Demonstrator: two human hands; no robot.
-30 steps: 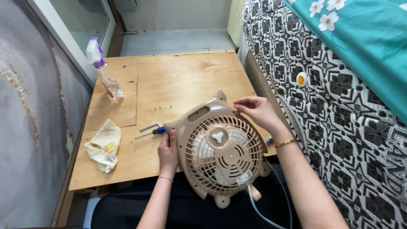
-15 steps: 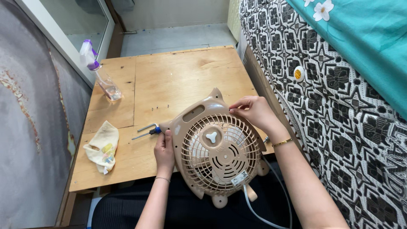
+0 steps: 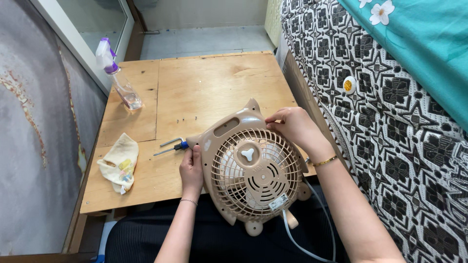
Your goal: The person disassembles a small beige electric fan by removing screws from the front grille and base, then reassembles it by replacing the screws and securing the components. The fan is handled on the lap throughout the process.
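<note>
1. A beige plastic fan [image 3: 251, 170] lies tilted against the near edge of the wooden bench [image 3: 204, 87], its round grille facing up and its lower part resting over the person's lap.
2. The left hand [image 3: 191, 168] holds the fan's left rim, its grip clamped on the plastic edge with the thumb on top and the fingers curled behind.
3. The right hand [image 3: 291, 125] sits on the fan's upper right corner, its fingers pinched together on the frame just beside the pointed ear of the housing (what, if anything, lies under the fingertips cannot be told).
4. A gold bracelet [image 3: 324, 161] circles the right wrist, and a thin chain [image 3: 187, 201] circles the left.
5. A white cord [image 3: 297, 238] runs from the bottom of the fan down past the lap.
6. A screwdriver with a blue collar [image 3: 171, 147] lies on the bench just left of the left hand, with a bent metal piece touching or nearly touching it.
7. A few small dark screws [image 3: 187, 119] sit on the bench behind the fan.
8. A crumpled pale cloth [image 3: 118, 163] lies near the bench's left front corner, well apart from the fan.
9. A clear spray bottle with a purple and white head [image 3: 119, 80] stands at the far left of the bench.
10. A patterned black and white cover [image 3: 390, 122] hangs down the furniture on the right, with a teal floral sheet [image 3: 424, 44] above it.
</note>
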